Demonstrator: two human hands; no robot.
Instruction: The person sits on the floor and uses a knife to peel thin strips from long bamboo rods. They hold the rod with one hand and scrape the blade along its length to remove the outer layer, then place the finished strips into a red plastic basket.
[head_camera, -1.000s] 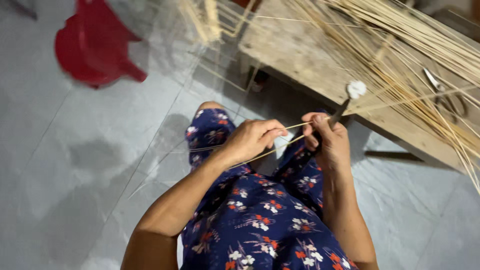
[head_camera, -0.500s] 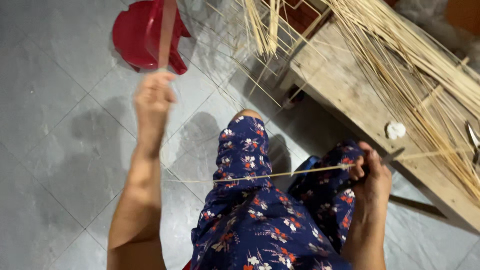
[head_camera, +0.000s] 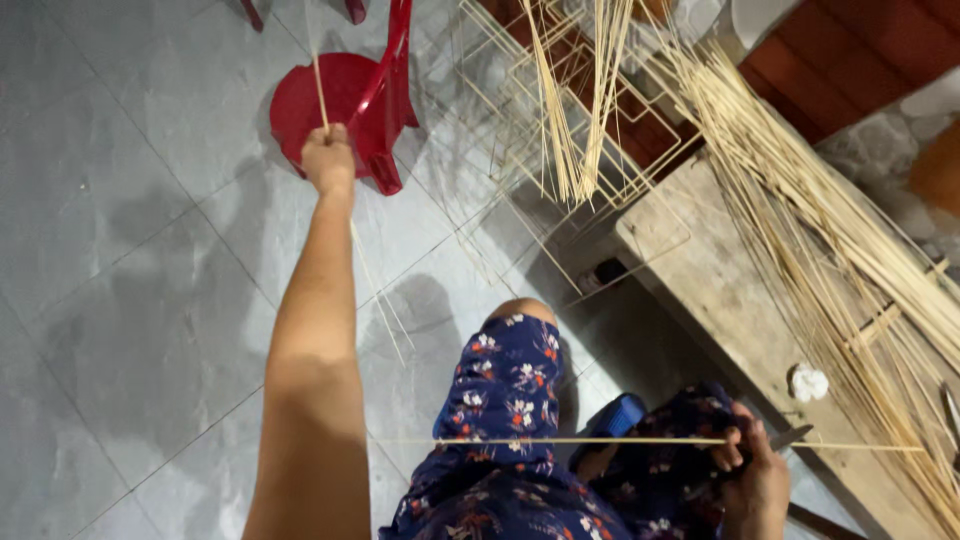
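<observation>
The left hand (head_camera: 328, 158) is stretched far out over the grey tiled floor (head_camera: 120, 250), fist closed round a thin pale strip (head_camera: 320, 90) that runs up past it and trails down below it. Just beyond that hand stands a red plastic chair (head_camera: 345, 105). The right hand (head_camera: 755, 475) sits low over the lap in the blue flowered garment (head_camera: 510, 400), gripping a knife (head_camera: 790, 437) against a long horizontal strip (head_camera: 560, 441) stretching toward the left arm. Beside the right hand lies a wooden bench (head_camera: 720, 290) heaped with pale sticks (head_camera: 830, 210) and bearing a small white lump (head_camera: 808, 382)
</observation>
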